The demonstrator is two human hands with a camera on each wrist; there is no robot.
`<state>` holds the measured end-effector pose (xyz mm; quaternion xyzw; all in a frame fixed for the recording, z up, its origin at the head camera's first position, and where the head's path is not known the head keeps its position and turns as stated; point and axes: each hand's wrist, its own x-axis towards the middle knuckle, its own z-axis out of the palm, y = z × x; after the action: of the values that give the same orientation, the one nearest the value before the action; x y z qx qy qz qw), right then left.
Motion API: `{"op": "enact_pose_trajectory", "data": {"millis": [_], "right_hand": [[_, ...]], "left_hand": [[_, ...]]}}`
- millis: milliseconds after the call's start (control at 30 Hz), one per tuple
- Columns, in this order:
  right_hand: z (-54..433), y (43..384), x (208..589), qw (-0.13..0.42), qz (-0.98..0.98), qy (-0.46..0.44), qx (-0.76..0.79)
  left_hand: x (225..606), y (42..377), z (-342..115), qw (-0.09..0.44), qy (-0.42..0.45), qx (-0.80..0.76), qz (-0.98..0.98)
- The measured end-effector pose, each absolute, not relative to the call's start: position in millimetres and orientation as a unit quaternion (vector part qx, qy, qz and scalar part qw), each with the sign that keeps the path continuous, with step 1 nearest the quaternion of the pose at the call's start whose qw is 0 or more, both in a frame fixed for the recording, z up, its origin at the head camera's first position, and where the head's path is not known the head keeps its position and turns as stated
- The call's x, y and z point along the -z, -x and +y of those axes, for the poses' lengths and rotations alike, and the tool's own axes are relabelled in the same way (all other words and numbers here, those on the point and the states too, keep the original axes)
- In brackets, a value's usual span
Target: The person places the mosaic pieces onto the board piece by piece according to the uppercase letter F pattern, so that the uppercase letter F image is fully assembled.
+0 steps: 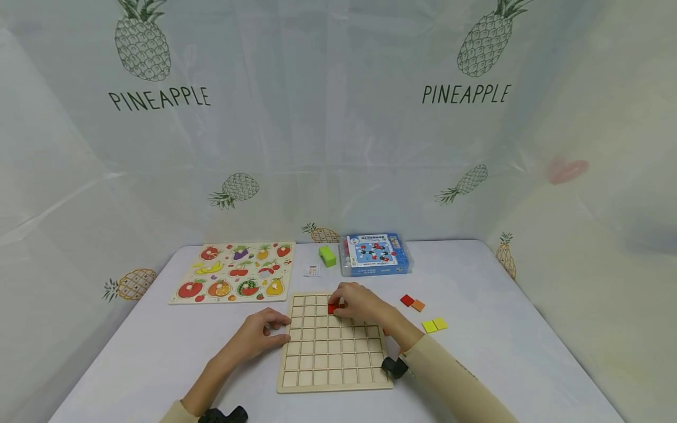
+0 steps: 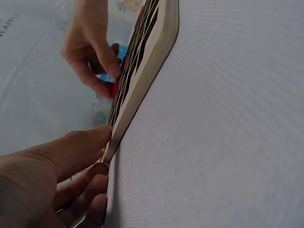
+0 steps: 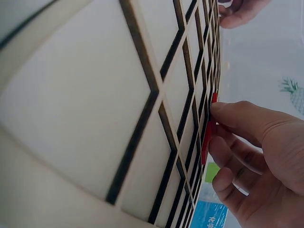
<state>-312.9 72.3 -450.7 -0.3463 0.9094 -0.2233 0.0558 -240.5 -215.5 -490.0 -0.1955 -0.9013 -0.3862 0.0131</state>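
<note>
A pale pineapple-print curtain [image 1: 328, 126] hangs behind the counter [image 1: 492, 352], which is white. On the counter, the fruit board [image 1: 230, 279] lies by the far left corner. The grid [image 1: 335, 345], a wooden board of square cells, lies flat in front of it, between the left and right edges. A blue-labelled box [image 1: 375, 255] stands at the far edge. The right hand [image 1: 357, 302] reaches over the grid, thumb and fingers pinching a red tile [image 1: 331, 308] at the grid's far rows. The left hand [image 1: 261, 332] has thumb and fingers spread apart, tips touching the grid's left side. Near the far edge, just beside the box, sits a green block [image 1: 328, 256], with a printed slip [image 1: 312, 270] nearby. Toward the counter's right edge lie two yellow tiles [image 1: 429, 326] side by side, then an orange tile [image 1: 418, 305] beside a second red one [image 1: 406, 300].
</note>
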Motion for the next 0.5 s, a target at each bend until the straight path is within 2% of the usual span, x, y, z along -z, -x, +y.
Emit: {"op": "enact_pose_trajectory", "data": {"millis": [500], "right_hand": [[77.2, 312.9, 445.2, 0.057, 0.913, 0.334, 0.228]], "left_hand": [[492.0, 240.1, -215.8, 0.020, 0.199, 0.388, -0.900]]}}
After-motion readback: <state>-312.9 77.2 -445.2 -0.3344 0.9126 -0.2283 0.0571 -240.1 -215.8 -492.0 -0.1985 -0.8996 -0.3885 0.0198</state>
